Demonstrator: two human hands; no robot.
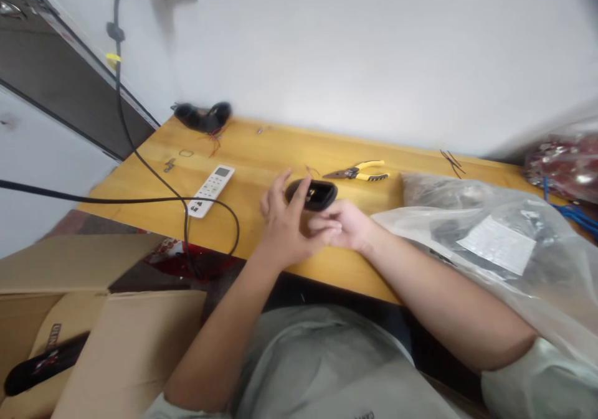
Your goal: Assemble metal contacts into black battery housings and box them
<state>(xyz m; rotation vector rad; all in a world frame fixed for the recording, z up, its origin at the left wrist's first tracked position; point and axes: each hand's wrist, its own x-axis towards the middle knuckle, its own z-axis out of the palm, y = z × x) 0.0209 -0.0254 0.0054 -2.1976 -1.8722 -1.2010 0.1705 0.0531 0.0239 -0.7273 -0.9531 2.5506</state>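
Note:
A black, hollow, oval plastic shell (322,193) is held just above the wooden table, its open side toward me. My right hand (343,225) supports the shell from below, with the fingers curled. My left hand (284,223) is at the shell's left side, fingers apart, its index finger reaching over the shell's edge. Small yellowish details show inside the hollow, too blurred to name. Just behind the shell lie long-nose pliers (359,171) with yellow and black handles. To the left of my left hand is a white remote control (212,190).
Black parts with red wires (203,117) sit at the table's back left. A black cable (140,200) loops across the left side. Plastic bags (467,220) cover the right. An open cardboard box (131,338) stands below left. Dark cable ties (452,162) lie near the wall.

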